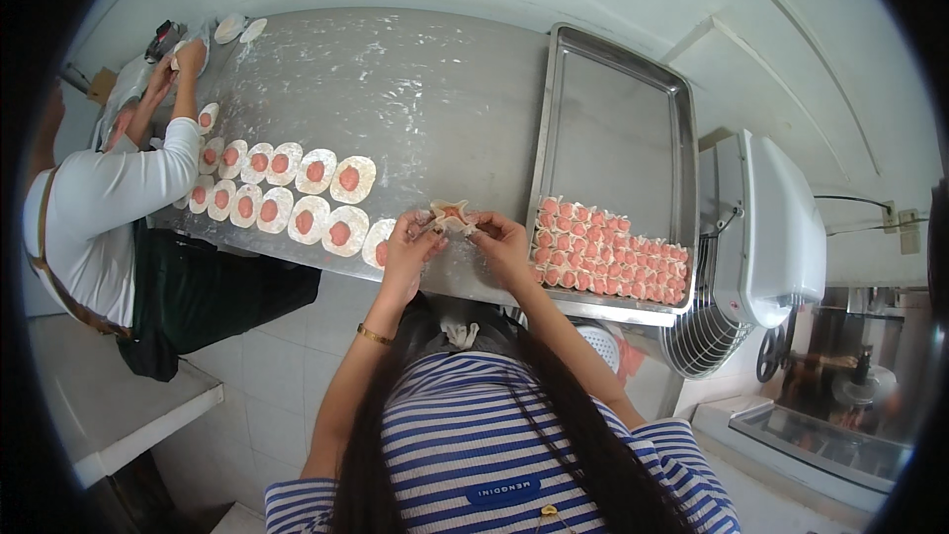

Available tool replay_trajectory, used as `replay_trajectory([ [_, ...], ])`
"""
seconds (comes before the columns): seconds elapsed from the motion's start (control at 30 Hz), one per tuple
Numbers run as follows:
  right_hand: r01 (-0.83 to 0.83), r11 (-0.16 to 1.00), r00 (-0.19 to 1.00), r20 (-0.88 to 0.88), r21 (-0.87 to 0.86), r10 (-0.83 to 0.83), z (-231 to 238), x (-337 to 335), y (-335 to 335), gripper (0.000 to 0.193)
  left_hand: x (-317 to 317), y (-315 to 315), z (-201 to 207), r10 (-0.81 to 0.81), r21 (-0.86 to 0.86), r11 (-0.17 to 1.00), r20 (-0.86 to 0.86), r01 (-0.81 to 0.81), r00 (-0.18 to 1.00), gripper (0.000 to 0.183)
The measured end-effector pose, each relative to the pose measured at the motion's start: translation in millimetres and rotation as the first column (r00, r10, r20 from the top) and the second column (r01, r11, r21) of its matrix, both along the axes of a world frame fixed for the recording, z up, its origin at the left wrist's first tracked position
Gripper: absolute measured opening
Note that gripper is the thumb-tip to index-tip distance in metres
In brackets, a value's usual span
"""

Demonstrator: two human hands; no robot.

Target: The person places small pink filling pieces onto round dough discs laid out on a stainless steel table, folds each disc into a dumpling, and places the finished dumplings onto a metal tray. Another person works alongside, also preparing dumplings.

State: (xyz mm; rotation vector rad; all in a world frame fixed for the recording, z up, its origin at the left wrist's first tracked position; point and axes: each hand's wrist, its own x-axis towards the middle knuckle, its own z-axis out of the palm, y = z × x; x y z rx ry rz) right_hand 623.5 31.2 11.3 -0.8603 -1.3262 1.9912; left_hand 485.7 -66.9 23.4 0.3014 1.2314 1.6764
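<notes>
Between my two hands, just above the table's near edge, is a dough wrapper with pink filling [450, 213], its edges gathered up into points. My left hand [410, 242] pinches its left side, and my right hand [501, 242] pinches its right side. To the left, two rows of flat round wrappers [349, 178] lie on the floured metal table [425, 69], each topped with a lump of pink filling. The nearest of these wrappers [378, 242] is partly hidden by my left hand. Close to my right hand, several filled dumplings [603, 247] stand packed together in a metal tray.
The deep metal tray [690, 138] stands at the table's right end. Beyond it is a white mixer [776, 227] with a wire guard [704, 326]. At the far left, a co-worker in a white sleeve [129, 178] handles wrappers. A perforated white stool [598, 344] is below the tray.
</notes>
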Motion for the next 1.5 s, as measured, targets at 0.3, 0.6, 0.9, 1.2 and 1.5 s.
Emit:
replay_trajectory([
  [0.3, -0.170, 0.974, 0.970, 0.199, 0.149, 0.138, 25, 5, 14, 0.027, -7, -3, -9, -0.142, -0.152, 0.984, -0.397, 0.088, 0.907, 0.015],
  [0.6, -0.348, 0.726, 0.869, 0.494, 0.593, 0.013, -5, 1, 14, 0.033, 7, 0, -23, -0.190, -0.156, 0.982, -0.773, 0.109, 0.606, 0.020],
  [0.9, -0.478, 0.630, 0.803, 0.595, 0.612, 0.030, -5, 10, 15, 0.025, 7, 0, -23, -0.305, -0.261, 0.952, -0.740, 0.162, 0.599, 0.032],
  [1.2, -0.437, 0.554, 0.796, 0.592, 0.708, -0.129, -10, 8, 7, 0.020, 1, 4, -22, -0.408, -0.322, 0.913, -0.692, 0.251, 0.595, 0.026],
  [1.5, -0.468, 0.577, 0.816, 0.578, 0.669, -0.009, -9, 4, 5, 0.030, 5, 13, -18, -0.468, -0.423, 0.884, -0.811, 0.201, 0.352, 0.023],
])
